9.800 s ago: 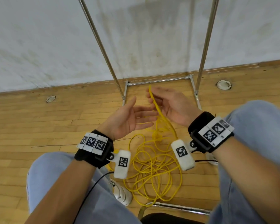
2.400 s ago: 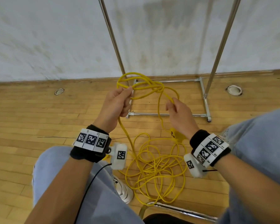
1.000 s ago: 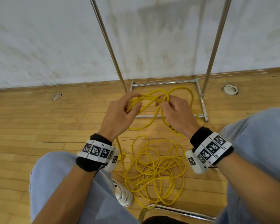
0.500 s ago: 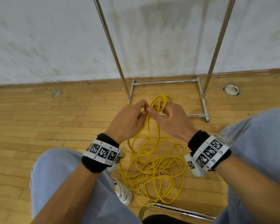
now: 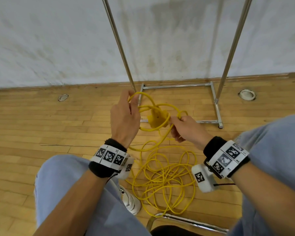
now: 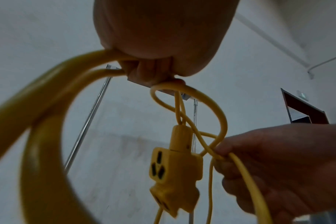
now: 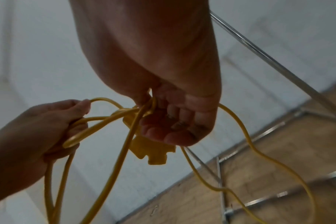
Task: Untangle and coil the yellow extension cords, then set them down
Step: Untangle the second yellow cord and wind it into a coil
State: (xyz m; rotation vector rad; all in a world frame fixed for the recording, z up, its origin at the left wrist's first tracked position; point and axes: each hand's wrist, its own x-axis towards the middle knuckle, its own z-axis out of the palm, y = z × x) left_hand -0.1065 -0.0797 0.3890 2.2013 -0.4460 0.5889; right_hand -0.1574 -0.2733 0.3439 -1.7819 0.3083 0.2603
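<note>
Above a wooden floor (image 5: 41,126), the left hand (image 5: 123,119) grips loops of cord (image 5: 162,178); the right hand (image 5: 188,129) pinches a crossing strand, so the socket block (image 5: 157,119) dangles between the fingers, knot exposed

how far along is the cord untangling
Early. Done: nothing coiled or set down yet. In hand: the left hand holds raised loops of yellow cord, the right hand pinches a strand beside the dangling socket block. Left: the tangled pile on the wooden floor.
</note>
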